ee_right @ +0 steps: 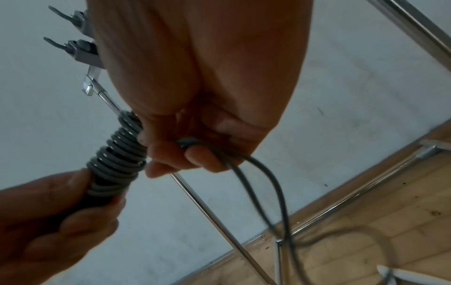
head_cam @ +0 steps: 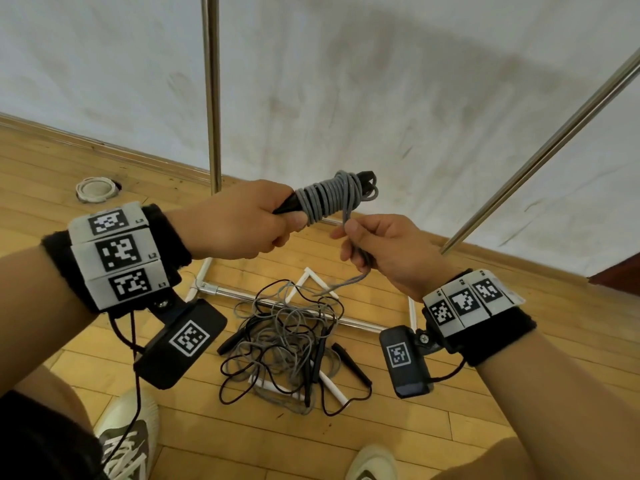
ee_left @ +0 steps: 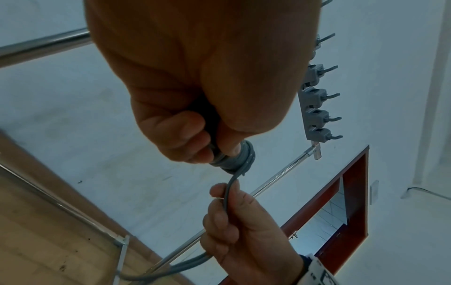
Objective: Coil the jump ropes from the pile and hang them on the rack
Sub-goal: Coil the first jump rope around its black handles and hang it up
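Both hands work in open air before the wall (head_cam: 381, 81); an upright rack pole (head_cam: 212, 98) stands just behind the left hand (head_cam: 239, 221); a slanted rack bar (head_cam: 540, 157) crosses beside the right hand (head_cam: 388, 251); the hook strip (ee_left: 317, 100) seems reachable above; the rope pile (head_cam: 287, 344) and base rails (head_cam: 242, 296) clutter the floor (head_cam: 450, 393) below.

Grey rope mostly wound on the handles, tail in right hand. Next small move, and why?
Probably one more wrap: the right hand carries the loose grey cord tail over the grey rope coil wound on the black handles that the left hand grips. A short tail hangs free below the right hand, so the coil isn't ready for the metal rack.
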The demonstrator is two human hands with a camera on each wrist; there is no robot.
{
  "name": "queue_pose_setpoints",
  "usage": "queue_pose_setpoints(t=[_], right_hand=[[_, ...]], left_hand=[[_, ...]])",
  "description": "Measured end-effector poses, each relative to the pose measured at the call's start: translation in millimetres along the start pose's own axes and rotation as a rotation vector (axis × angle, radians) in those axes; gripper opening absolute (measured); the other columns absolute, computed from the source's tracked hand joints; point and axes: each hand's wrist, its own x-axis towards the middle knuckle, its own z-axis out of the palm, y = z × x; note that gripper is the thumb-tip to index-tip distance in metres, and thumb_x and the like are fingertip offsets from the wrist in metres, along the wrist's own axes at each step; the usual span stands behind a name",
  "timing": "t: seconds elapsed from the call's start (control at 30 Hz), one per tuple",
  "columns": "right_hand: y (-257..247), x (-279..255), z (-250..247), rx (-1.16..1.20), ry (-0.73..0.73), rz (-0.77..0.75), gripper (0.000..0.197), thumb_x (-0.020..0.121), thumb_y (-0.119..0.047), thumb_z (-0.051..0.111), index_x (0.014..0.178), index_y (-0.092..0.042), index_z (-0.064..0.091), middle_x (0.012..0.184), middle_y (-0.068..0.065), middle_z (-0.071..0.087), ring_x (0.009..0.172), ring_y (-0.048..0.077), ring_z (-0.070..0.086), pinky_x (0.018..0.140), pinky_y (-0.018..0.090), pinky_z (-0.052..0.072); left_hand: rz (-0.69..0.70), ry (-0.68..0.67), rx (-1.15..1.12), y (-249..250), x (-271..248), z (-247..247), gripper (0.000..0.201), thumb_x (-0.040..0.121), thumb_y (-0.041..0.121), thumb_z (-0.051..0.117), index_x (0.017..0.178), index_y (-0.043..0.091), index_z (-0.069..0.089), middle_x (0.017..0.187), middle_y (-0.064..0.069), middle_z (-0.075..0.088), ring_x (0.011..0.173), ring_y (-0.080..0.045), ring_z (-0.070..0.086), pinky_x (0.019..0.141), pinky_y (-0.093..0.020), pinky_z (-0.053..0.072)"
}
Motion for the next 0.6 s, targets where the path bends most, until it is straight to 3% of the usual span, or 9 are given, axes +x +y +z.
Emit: queue_pose_setpoints(t=[0.1, 0.17, 0.23, 0.3, 0.37, 0.43, 0.47, 0.53, 0.6], right_hand=[[4.4, -0.2, -0.5, -0.149, 0.018, 0.014, 0.044, 0.09, -0.054, 0.053, 0.08, -0.016, 0.074, 0.059, 0.003, 0.06, 0.049, 0.013, 0.046, 0.049, 0.023, 0.04], [8.0, 0.7, -1.5, -0.233, 0.002, 0.008, 0.053, 0.089, -0.062, 0.049, 0.078, -0.016, 0.074, 0.057, -0.001, 0.055, 0.052, 0.014, 0.046, 0.053, 0.026, 0.041], [10.6, 0.4, -0.8, -0.275, -0.052, -0.011, 0.042, 0.096, -0.052, 0.047, 0.085, -0.021, 0.074, 0.067, -0.003, 0.058, 0.06, 0.013, 0.05, 0.062, 0.029, 0.048], [13.1, 1.1, -0.7, -0.274, -0.11, -0.01, 0.029, 0.102, -0.029, 0.048, 0.086, -0.029, 0.071, 0.094, 0.001, 0.07, 0.076, 0.017, 0.062, 0.084, 0.034, 0.056], [15.8, 2.2, -0.9, -0.27, -0.156, 0.01, 0.031, 0.103, -0.009, 0.046, 0.098, -0.026, 0.072, 0.104, -0.003, 0.072, 0.092, 0.019, 0.066, 0.096, 0.037, 0.054], [18.4, 3.3, -0.9, -0.292, -0.186, 0.004, 0.024, 0.101, -0.004, 0.047, 0.113, -0.01, 0.068, 0.089, -0.017, 0.071, 0.09, 0.012, 0.066, 0.093, 0.03, 0.054], [18.9, 3.3, -0.9, -0.328, -0.191, -0.009, 0.022, 0.101, -0.005, 0.05, 0.112, -0.013, 0.067, 0.085, -0.018, 0.07, 0.085, 0.01, 0.066, 0.087, 0.027, 0.056], [18.9, 2.8, -0.5, -0.424, -0.174, -0.035, 0.015, 0.098, -0.015, 0.057, 0.101, -0.024, 0.069, 0.08, -0.014, 0.07, 0.073, 0.008, 0.067, 0.072, 0.02, 0.055], [19.2, 3.3, -3.6, -0.447, -0.153, 0.009, 0.007, 0.092, -0.025, 0.065, 0.09, -0.021, 0.07, 0.075, -0.005, 0.07, 0.064, 0.01, 0.064, 0.061, 0.019, 0.053]], left_hand=[[0.012, -0.056, -0.083, -0.3, -2.7, -3.0, 0.014, 0.101, 0.025, 0.05, 0.091, 0.019, 0.058, 0.061, 0.007, 0.059, 0.05, -0.007, 0.05, 0.045, -0.02, 0.042], [0.019, -0.091, -0.095, -1.0, -3.9, -5.6, 0.013, 0.101, 0.025, 0.05, 0.091, 0.019, 0.058, 0.061, 0.007, 0.058, 0.049, -0.007, 0.05, 0.045, -0.02, 0.042], [0.026, -0.129, -0.085, -1.0, -5.5, -7.2, 0.013, 0.1, 0.025, 0.051, 0.09, 0.021, 0.058, 0.061, 0.007, 0.058, 0.049, -0.007, 0.05, 0.046, -0.02, 0.042], [0.04, -0.178, -0.087, 0.1, -7.8, -7.5, 0.019, 0.101, 0.024, 0.05, 0.086, 0.031, 0.06, 0.061, 0.007, 0.058, 0.05, -0.007, 0.05, 0.046, -0.019, 0.042], [0.057, -0.227, -0.069, 2.4, -9.9, -6.6, 0.033, 0.101, 0.022, 0.049, 0.079, 0.043, 0.06, 0.061, 0.007, 0.057, 0.049, -0.006, 0.048, 0.046, -0.017, 0.042], [0.061, -0.261, -0.03, 3.3, -11.1, -5.7, 0.029, 0.102, 0.021, 0.048, 0.081, 0.039, 0.059, 0.06, 0.007, 0.057, 0.049, -0.006, 0.048, 0.046, -0.017, 0.041], [0.056, -0.278, -0.012, 3.0, -11.5, -5.4, 0.021, 0.102, 0.022, 0.048, 0.086, 0.033, 0.058, 0.059, 0.007, 0.057, 0.048, -0.006, 0.048, 0.046, -0.018, 0.041], [0.045, -0.318, 0.025, 2.6, -12.5, -5.6, 0.011, 0.102, 0.023, 0.048, 0.096, 0.019, 0.057, 0.059, 0.008, 0.057, 0.049, -0.006, 0.048, 0.048, -0.018, 0.041], [0.043, -0.36, 0.041, 1.8, -13.4, -5.5, 0.012, 0.102, 0.023, 0.049, 0.096, 0.016, 0.056, 0.059, 0.008, 0.056, 0.05, -0.006, 0.048, 0.049, -0.017, 0.042]])
